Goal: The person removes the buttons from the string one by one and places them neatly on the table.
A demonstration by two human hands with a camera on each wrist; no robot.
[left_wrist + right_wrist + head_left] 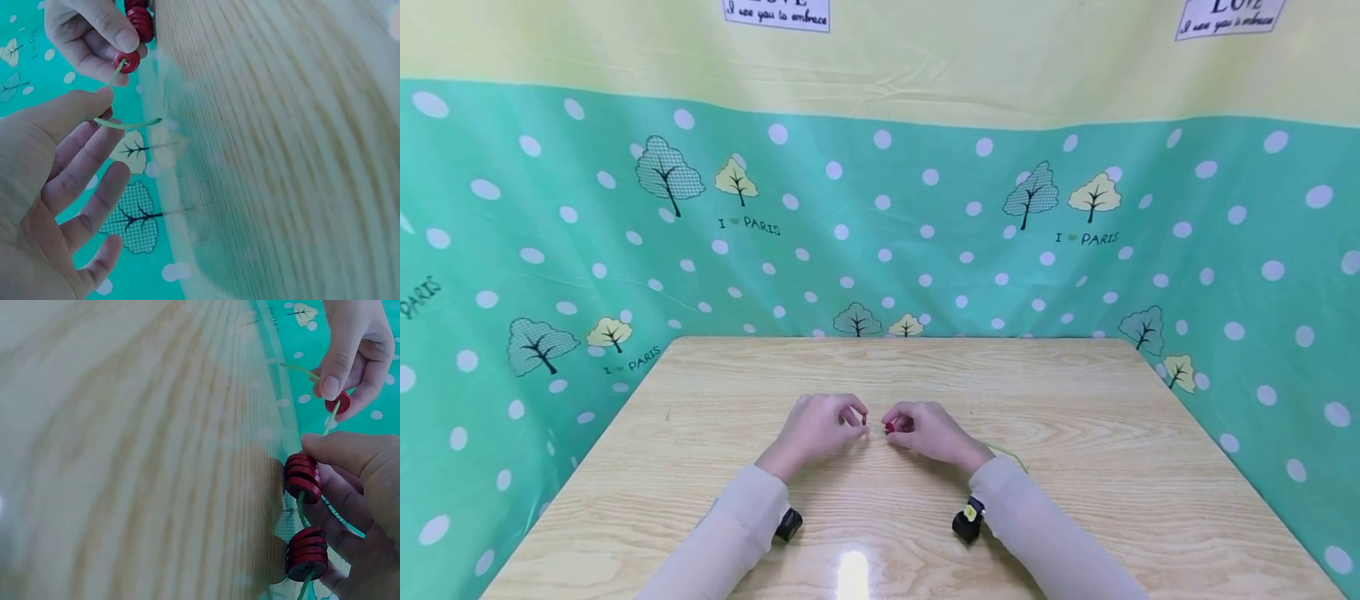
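Note:
My left hand (pixel 818 427) pinches a single red button (pixel 338 403) between thumb and index finger; its other fingers are spread in the left wrist view. A thin green cord (pixel 134 125) passes through this button, and its short free end sticks out past the fingertips. Just to the right, my right hand (pixel 931 429) pinches the cord at a stack of red buttons (pixel 302 478). Below that stack, a second group of red buttons (pixel 307 553) hangs on the same cord. A short stretch of cord spans the gap between the hands.
Both hands are above a light wood-grain table (pixel 700 433). The cord's tail (pixel 1009 455) shows beside the right wrist. A green and yellow printed cloth (pixel 880 208) hangs behind and along the sides. Black wrist cameras (pixel 967 522) sit under the sleeves.

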